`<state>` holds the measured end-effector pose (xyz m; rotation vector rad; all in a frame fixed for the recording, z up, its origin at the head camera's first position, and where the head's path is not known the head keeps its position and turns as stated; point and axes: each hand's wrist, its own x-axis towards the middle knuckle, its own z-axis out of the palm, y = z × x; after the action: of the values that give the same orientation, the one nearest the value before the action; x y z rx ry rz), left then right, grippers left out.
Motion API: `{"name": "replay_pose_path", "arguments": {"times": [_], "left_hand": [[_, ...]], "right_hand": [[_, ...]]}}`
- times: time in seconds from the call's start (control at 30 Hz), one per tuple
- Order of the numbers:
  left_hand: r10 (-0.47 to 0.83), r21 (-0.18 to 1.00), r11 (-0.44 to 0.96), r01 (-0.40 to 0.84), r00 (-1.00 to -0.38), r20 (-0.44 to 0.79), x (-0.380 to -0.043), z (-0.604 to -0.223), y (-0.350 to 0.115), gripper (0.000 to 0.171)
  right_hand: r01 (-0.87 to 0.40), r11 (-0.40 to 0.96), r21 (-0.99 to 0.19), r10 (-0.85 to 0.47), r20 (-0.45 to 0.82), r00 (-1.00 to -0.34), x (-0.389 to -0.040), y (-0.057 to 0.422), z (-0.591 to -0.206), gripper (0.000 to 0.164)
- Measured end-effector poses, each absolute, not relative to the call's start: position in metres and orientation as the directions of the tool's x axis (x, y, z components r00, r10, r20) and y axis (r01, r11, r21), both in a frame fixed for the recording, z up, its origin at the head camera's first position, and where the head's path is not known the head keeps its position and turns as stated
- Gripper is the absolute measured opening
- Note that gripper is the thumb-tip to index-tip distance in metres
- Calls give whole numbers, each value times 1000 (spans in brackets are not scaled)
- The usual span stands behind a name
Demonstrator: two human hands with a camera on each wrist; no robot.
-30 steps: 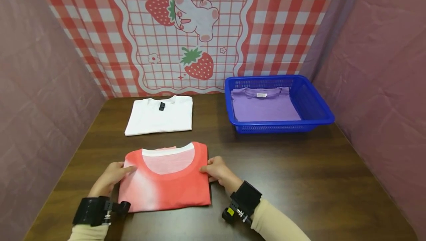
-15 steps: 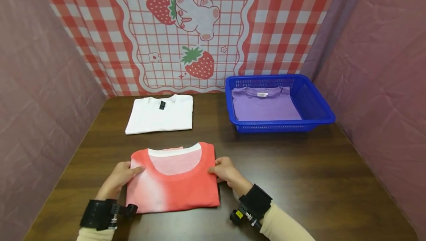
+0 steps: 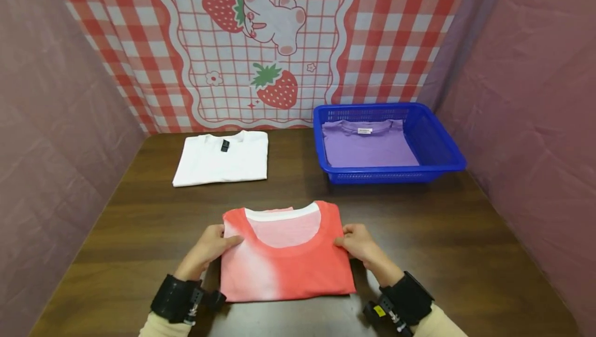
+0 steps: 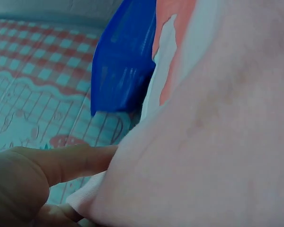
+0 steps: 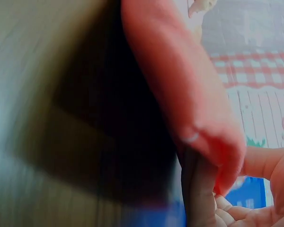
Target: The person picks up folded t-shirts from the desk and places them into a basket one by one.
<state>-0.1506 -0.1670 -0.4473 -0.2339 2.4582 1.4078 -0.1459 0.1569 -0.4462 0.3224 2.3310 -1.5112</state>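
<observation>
A folded red-and-white T-shirt point(image 3: 298, 269) with a round white-trimmed neck is held between both hands at the front of the table. My left hand point(image 3: 209, 248) pinches its left edge, thumb on top and fingers beneath. On the opposite edge, my right hand point(image 3: 365, 248) pinches the cloth the same way. In the right wrist view, the fingers point(image 5: 201, 189) reach under the shirt's red side point(image 5: 180, 85), and a dark shadow lies below it on the table. The left wrist view has the thumb point(image 4: 80, 161) lying against the pale part of the shirt point(image 4: 203, 156).
A folded white T-shirt point(image 3: 223, 163) lies at the back left of the brown table point(image 3: 442, 254). At the back right stands a blue plastic basket point(image 3: 440, 140) with a folded purple T-shirt point(image 3: 370, 150) in it. A checked strawberry cloth point(image 3: 261, 88) hangs behind; pink curtains flank both sides.
Both hands have carried the red-and-white T-shirt to the right, keeping their hold on its two edges. The white shirt and the basket stay where they were.
</observation>
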Motion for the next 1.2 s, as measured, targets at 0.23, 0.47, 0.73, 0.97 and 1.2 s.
{"name": "replay_pose_path", "arguments": {"times": [0.23,0.47,0.73,0.97,1.2], "left_hand": [[69,869,436,-233,-954,-291,-156,-454,-128,23],[75,866,398,-303,-930,-361,-152,-459,-124,24],[229,887,358,-292,-893,-387,-143,-460,-129,28],[190,905,338,-258,-923,-334,-138,-463,-124,27],[150,910,333,-249,-938,-312,-135,-464,-121,26]], "right_hand": [[361,467,-807,62,-378,-924,-142,199,-443,16],[401,457,-794,21,-442,-897,-140,215,-449,15],[407,425,-809,-72,-478,-875,-138,220,-453,33],[402,422,-813,-76,-474,-877,-138,219,-456,39],[392,392,-832,-82,-456,-886,-138,218,-455,41]]}}
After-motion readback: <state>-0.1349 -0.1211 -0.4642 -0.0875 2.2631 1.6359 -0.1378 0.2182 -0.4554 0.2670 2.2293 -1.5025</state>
